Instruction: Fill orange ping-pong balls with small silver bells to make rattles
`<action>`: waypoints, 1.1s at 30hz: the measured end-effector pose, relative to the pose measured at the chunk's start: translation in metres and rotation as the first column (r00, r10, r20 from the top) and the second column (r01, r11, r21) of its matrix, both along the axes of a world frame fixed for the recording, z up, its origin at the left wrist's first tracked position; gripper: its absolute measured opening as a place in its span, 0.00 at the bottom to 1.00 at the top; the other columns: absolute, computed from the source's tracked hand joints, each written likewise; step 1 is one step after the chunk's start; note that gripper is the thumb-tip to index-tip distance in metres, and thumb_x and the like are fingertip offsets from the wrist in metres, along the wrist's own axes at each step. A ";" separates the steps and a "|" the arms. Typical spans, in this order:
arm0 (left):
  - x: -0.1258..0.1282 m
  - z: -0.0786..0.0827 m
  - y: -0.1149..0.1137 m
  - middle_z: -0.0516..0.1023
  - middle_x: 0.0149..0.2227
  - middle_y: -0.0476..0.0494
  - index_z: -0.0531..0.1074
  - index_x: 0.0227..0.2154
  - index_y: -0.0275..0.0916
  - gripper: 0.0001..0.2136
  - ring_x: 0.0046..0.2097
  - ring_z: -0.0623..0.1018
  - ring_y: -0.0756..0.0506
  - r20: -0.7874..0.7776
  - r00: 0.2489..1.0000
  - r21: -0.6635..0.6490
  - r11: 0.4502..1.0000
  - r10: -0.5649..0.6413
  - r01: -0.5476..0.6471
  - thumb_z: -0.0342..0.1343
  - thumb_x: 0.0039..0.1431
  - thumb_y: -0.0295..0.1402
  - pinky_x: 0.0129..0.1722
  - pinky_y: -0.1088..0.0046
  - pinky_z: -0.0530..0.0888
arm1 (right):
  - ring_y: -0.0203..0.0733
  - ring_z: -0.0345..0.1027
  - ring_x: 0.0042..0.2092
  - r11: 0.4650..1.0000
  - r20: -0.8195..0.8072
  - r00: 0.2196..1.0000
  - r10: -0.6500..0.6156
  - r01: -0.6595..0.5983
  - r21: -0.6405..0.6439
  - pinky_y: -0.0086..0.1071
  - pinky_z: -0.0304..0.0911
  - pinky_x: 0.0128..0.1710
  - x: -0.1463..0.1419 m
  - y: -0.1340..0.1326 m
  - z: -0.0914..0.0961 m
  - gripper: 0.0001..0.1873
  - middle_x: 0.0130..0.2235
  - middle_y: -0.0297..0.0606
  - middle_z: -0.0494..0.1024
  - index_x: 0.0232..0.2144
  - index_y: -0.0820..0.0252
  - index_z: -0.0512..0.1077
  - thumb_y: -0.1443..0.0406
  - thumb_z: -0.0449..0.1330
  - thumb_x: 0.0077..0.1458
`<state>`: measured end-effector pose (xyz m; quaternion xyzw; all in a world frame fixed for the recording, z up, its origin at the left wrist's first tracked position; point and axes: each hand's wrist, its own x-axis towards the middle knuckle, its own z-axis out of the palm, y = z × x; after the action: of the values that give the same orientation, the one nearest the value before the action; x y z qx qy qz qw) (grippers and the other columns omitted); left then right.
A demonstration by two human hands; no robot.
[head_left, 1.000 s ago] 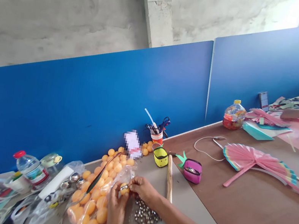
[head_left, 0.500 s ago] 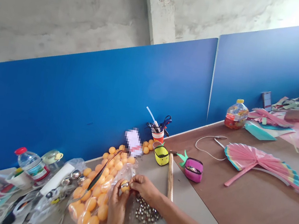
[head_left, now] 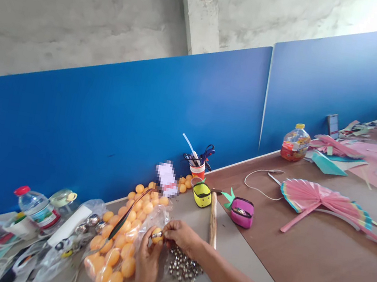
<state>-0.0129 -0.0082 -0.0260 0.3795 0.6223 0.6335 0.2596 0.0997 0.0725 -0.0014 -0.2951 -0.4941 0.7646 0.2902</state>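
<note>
"While the left hand (head_left: 147, 270) is in plain sight, where is the orange ball (head_left: 157, 236)?"

"Noted: between that hand's thumb and fingers, gripped near their tips, just beside the crinkled edge of the clear bag (head_left: 159, 216) of similar balls."

"Bearing from the right hand (head_left: 182, 235)?"

"Ball lies to its left, straight off the fingertips. Right fingers are bent and drawn together at the ball's right side. From where I stand, I cannot tell whether they touch it, or pinch something small."

"Long axis?"

"None; round. A silvery patch shows across its face. Fixed or loose: unclear."

"Nearer hand?"

"Left, since it bears the ball; right is hardly farther."

"Surroundings?"

"Small metal beads (head_left: 184, 267) in a loose heap on the worktop (head_left: 235, 246), beside the right wrist. Past that wrist, a wooden handle (head_left: 214, 221) points back toward the forearm. Yellow pouch (head_left: 202, 200) and purple pouch (head_left: 242, 220) stand beyond, one either side of the handle, both gaping."
</note>
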 end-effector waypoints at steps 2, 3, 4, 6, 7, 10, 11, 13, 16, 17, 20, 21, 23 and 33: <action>0.000 0.001 0.000 0.75 0.50 0.37 0.72 0.46 0.40 0.23 0.53 0.72 0.37 -0.016 0.999 -0.032 0.999 -0.033 0.032 0.63 0.47 0.43 0.53 0.59 0.68 | 0.30 0.58 0.19 1.000 -0.003 1.000 0.007 -0.007 -0.003 0.26 0.52 0.23 0.000 0.001 -0.001 0.02 0.18 0.28 0.69 0.21 0.62 0.68 0.71 0.56 0.41; 0.000 0.001 -0.001 0.75 0.50 0.37 0.72 0.46 0.40 0.23 0.53 0.72 0.36 -0.024 0.999 -0.044 0.998 -0.038 0.037 0.62 0.47 0.44 0.54 0.59 0.68 | 0.30 0.58 0.19 1.000 -0.003 1.000 0.012 -0.012 -0.004 0.26 0.52 0.23 0.000 0.001 -0.002 0.01 0.18 0.28 0.69 0.21 0.62 0.68 0.71 0.57 0.41; -0.001 0.001 -0.001 0.75 0.50 0.37 0.72 0.46 0.40 0.24 0.54 0.72 0.36 -0.031 0.999 -0.050 0.998 -0.034 0.033 0.62 0.47 0.44 0.54 0.58 0.67 | 0.30 0.58 0.19 1.000 -0.003 1.000 0.018 -0.018 -0.007 0.26 0.52 0.23 0.000 0.001 -0.003 0.01 0.18 0.28 0.69 0.21 0.62 0.68 0.71 0.57 0.41; -0.001 0.001 -0.001 0.75 0.51 0.37 0.72 0.46 0.40 0.24 0.54 0.71 0.36 -0.042 0.999 -0.054 0.998 -0.025 0.023 0.63 0.47 0.44 0.55 0.58 0.66 | 0.30 0.59 0.19 0.999 -0.007 1.000 0.028 -0.029 -0.019 0.26 0.53 0.23 0.000 0.002 -0.005 0.01 0.18 0.28 0.69 0.20 0.62 0.68 0.70 0.58 0.41; -0.002 0.000 -0.001 0.74 0.51 0.37 0.72 0.46 0.40 0.24 0.55 0.71 0.36 -0.045 0.999 -0.052 0.998 -0.023 0.021 0.63 0.47 0.44 0.56 0.58 0.65 | 0.30 0.59 0.20 0.999 -0.008 1.000 0.029 -0.029 -0.026 0.26 0.53 0.23 0.000 0.003 -0.005 0.01 0.18 0.29 0.69 0.20 0.62 0.68 0.70 0.58 0.41; -0.003 -0.002 -0.001 0.73 0.52 0.36 0.72 0.47 0.39 0.24 0.56 0.69 0.36 -0.064 0.998 -0.051 0.998 -0.025 0.022 0.62 0.47 0.44 0.58 0.58 0.63 | 0.30 0.59 0.20 0.999 -0.001 1.000 0.026 -0.026 -0.031 0.26 0.53 0.22 0.000 0.003 -0.006 0.01 0.18 0.29 0.69 0.20 0.63 0.68 0.71 0.58 0.40; -0.004 -0.002 0.000 0.73 0.53 0.36 0.72 0.47 0.39 0.24 0.57 0.69 0.36 -0.070 0.997 -0.055 0.998 -0.026 0.023 0.62 0.47 0.44 0.58 0.58 0.63 | 0.30 0.59 0.19 0.999 0.006 1.000 0.024 -0.024 -0.030 0.26 0.53 0.22 0.000 0.003 -0.005 0.02 0.18 0.29 0.69 0.20 0.63 0.68 0.71 0.57 0.41; -0.004 -0.002 0.000 0.73 0.53 0.37 0.72 0.47 0.39 0.24 0.57 0.68 0.36 -0.077 0.997 -0.054 0.998 -0.023 0.018 0.62 0.47 0.44 0.58 0.58 0.62 | 0.30 0.58 0.19 1.000 0.019 1.000 0.020 -0.020 -0.021 0.26 0.52 0.22 0.000 0.002 -0.003 0.02 0.17 0.29 0.68 0.20 0.62 0.67 0.72 0.56 0.41; -0.002 0.000 -0.001 0.73 0.53 0.36 0.73 0.46 0.40 0.23 0.57 0.68 0.35 -0.078 0.997 -0.048 0.999 -0.016 0.012 0.62 0.47 0.44 0.59 0.58 0.62 | 0.30 0.58 0.19 1.000 0.023 1.000 0.008 -0.008 0.008 0.26 0.52 0.23 0.001 0.001 -0.001 0.03 0.17 0.28 0.68 0.20 0.62 0.67 0.72 0.56 0.42; -0.001 0.001 -0.001 0.73 0.52 0.36 0.73 0.45 0.40 0.23 0.57 0.68 0.35 -0.080 0.997 -0.048 0.999 -0.011 0.007 0.62 0.47 0.44 0.59 0.57 0.62 | 0.31 0.58 0.20 1.000 0.024 1.000 0.007 -0.008 0.017 0.26 0.52 0.23 0.001 0.001 0.000 0.03 0.18 0.28 0.68 0.20 0.62 0.67 0.72 0.57 0.42; 0.001 0.003 -0.002 0.74 0.52 0.36 0.74 0.44 0.40 0.22 0.56 0.69 0.35 -0.080 0.997 -0.061 0.998 0.009 -0.014 0.63 0.46 0.44 0.58 0.57 0.63 | 0.31 0.58 0.20 0.999 0.042 0.999 0.008 -0.010 0.043 0.26 0.52 0.23 0.002 0.000 0.001 0.03 0.18 0.28 0.68 0.21 0.62 0.68 0.72 0.57 0.43; 0.002 0.003 -0.002 0.74 0.51 0.36 0.74 0.44 0.40 0.22 0.56 0.70 0.35 -0.078 0.997 -0.061 0.998 0.012 -0.017 0.63 0.46 0.44 0.57 0.57 0.64 | 0.31 0.58 0.20 0.998 0.053 0.999 0.008 -0.011 0.057 0.26 0.51 0.23 0.002 0.000 0.001 0.03 0.18 0.28 0.68 0.21 0.62 0.68 0.72 0.56 0.43; 0.003 0.003 -0.003 0.75 0.51 0.36 0.74 0.43 0.41 0.22 0.56 0.70 0.35 -0.073 0.997 -0.057 0.998 0.013 -0.017 0.63 0.46 0.43 0.57 0.56 0.65 | 0.31 0.58 0.20 0.996 0.075 0.997 0.005 -0.011 0.087 0.26 0.50 0.22 0.003 0.000 0.002 0.04 0.17 0.27 0.68 0.21 0.61 0.67 0.73 0.56 0.43; 0.012 0.016 -0.004 0.75 0.50 0.36 0.75 0.40 0.42 0.19 0.55 0.70 0.33 -0.097 0.995 -0.059 0.998 0.026 -0.032 0.62 0.45 0.42 0.57 0.54 0.64 | 0.31 0.56 0.18 0.985 0.176 0.982 -0.061 0.030 0.172 0.26 0.49 0.22 0.001 0.000 0.005 0.07 0.14 0.25 0.64 0.20 0.60 0.64 0.75 0.54 0.43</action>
<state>-0.0010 -0.0121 -0.0098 0.3923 0.6584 0.5993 0.2314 0.1007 0.0727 0.0033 -0.3489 -0.5745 0.6831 0.2857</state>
